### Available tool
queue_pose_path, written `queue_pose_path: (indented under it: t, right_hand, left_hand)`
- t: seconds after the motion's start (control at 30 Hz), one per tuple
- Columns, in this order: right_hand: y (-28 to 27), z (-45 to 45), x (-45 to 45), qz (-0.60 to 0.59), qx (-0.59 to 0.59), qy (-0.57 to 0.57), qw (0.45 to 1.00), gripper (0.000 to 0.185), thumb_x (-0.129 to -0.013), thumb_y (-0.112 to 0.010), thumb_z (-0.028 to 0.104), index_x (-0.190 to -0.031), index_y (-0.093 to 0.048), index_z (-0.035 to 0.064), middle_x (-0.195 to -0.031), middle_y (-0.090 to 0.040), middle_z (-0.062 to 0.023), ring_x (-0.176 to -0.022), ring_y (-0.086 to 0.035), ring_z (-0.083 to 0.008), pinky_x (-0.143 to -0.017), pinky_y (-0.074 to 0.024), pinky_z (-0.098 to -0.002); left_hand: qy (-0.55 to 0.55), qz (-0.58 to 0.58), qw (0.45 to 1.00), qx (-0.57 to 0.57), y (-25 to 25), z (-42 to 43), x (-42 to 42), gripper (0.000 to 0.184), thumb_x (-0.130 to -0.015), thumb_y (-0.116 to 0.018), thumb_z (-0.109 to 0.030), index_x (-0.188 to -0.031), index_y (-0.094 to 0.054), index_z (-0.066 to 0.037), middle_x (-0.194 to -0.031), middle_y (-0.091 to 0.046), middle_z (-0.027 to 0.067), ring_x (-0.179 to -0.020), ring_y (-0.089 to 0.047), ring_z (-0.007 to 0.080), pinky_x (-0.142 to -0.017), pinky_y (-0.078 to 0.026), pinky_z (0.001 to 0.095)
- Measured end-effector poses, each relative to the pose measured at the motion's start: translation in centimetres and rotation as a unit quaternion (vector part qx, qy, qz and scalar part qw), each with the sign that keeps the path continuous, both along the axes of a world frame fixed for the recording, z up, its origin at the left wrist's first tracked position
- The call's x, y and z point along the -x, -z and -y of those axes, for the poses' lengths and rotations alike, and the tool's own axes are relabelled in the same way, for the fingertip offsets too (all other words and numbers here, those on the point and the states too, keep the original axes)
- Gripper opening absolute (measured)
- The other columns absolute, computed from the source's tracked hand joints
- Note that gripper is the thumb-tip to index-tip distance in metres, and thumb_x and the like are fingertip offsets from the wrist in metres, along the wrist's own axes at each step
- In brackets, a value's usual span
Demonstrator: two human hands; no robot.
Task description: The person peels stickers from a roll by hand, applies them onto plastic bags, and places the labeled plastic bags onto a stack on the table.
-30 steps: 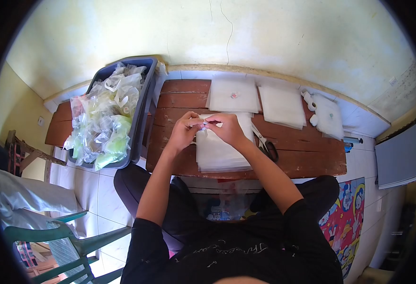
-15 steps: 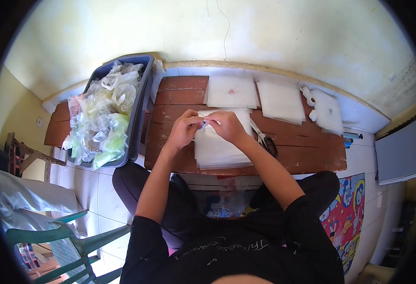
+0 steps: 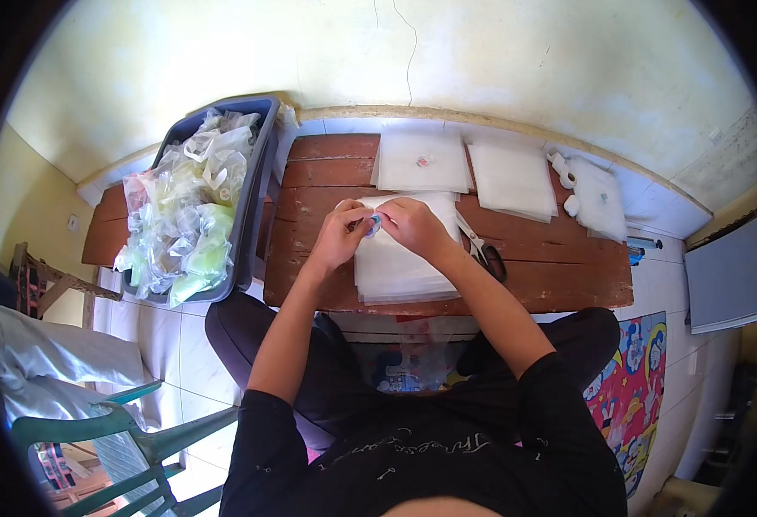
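Note:
My left hand [image 3: 341,234] and my right hand [image 3: 414,227] meet above a stack of translucent plastic sheets or bags [image 3: 400,274]. Fingertips of both hands pinch a small blue-and-white piece [image 3: 373,225], too small to name and partly covered by fingers. Just right of the stack, beside my right forearm, lies a pair of scissors [image 3: 480,247] with dark handles. Behind my hands rests a second plastic stack [image 3: 421,168] with a small coloured mark at its middle.
On the wooden table [image 3: 559,280] are two more plastic stacks [image 3: 512,181] [image 3: 598,202] and white rolls [image 3: 562,171]. A grey bin [image 3: 253,185] full of crumpled plastic bags [image 3: 193,207] stands left. A green chair [image 3: 102,426] is at lower left; the wall is behind.
More of the small blue-and-white piece shows between my fingertips, and my fingers have shifted slightly around it. The stacks and scissors keep their places.

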State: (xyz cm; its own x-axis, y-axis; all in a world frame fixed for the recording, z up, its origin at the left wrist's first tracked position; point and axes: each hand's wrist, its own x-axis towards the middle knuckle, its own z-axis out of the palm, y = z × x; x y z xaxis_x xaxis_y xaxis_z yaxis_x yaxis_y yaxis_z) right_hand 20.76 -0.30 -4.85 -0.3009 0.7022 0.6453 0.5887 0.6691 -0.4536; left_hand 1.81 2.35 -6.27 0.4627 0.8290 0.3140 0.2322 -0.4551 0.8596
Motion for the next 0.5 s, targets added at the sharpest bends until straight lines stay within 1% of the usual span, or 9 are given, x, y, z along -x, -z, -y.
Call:
queue_pose_path:
  t: [0.13, 0.2, 0.3, 0.43, 0.5]
  right_hand:
    - [0.2, -0.2, -0.1, 0.028, -0.019, 0.011, 0.999, 0.009, -0.079, -0.064, 0.007, -0.076, -0.058, 0.0023, -0.070, -0.059, -0.0149, -0.067, -0.060, -0.0340, -0.062, -0.0496, -0.0436]
    - [0.4, -0.2, -0.1, 0.026, -0.023, 0.011, 0.999, 0.009, -0.077, -0.065, 0.007, -0.074, -0.057, 0.0024, -0.068, -0.058, -0.0148, -0.066, -0.060, -0.0338, -0.061, -0.0495, -0.0438]
    - [0.5, -0.3, -0.2, 0.027, -0.011, 0.017, 0.999, 0.008, -0.077, -0.064, 0.006, -0.074, -0.057, 0.0022, -0.067, -0.058, -0.0144, -0.065, -0.060, -0.0340, -0.061, -0.0498, -0.0439]
    - [0.2, -0.3, -0.4, 0.008, 0.004, 0.020, 1.000, 0.007, -0.077, -0.064, 0.005, -0.076, -0.058, 0.0022, -0.070, -0.059, -0.0144, -0.066, -0.061, -0.0340, -0.061, -0.0505, -0.0435]
    - [0.2, -0.3, -0.5, -0.003, 0.003, 0.044, 0.999, 0.008, -0.076, -0.066, 0.001, -0.081, -0.059, 0.0019, -0.073, -0.060, -0.0138, -0.063, -0.061, -0.0321, -0.057, -0.0500, -0.0393]
  left_hand:
    - [0.009, 0.025, 0.999, 0.037, 1.0, -0.2, -0.3, 0.016, -0.088, -0.065, -0.004, -0.102, -0.067, 0.002, -0.098, -0.062, 0.0109, -0.083, -0.063, 0.0205, -0.071, -0.052, 0.0300]
    - [0.018, 0.016, 0.999, 0.037, 1.2, -0.2, -0.2, 0.014, -0.090, -0.062, 0.002, -0.102, -0.067, 0.005, -0.101, -0.057, 0.0079, -0.086, -0.063, 0.0144, -0.075, -0.054, 0.0254]
    - [0.027, 0.020, 0.998, 0.056, 1.4, -0.3, -0.3, 0.014, -0.090, -0.062, 0.002, -0.103, -0.067, 0.005, -0.104, -0.057, 0.0081, -0.088, -0.063, 0.0151, -0.077, -0.054, 0.0256]
    - [0.032, 0.015, 0.998, 0.045, 1.8, -0.5, -0.4, 0.016, -0.090, -0.062, 0.002, -0.106, -0.065, 0.005, -0.105, -0.057, 0.0081, -0.089, -0.063, 0.0152, -0.076, -0.054, 0.0259]
    - [0.033, 0.024, 0.998, 0.037, 2.1, -0.7, -0.5, 0.020, -0.090, -0.061, 0.002, -0.110, -0.064, 0.005, -0.103, -0.057, 0.0078, -0.089, -0.064, 0.0152, -0.075, -0.055, 0.0262]
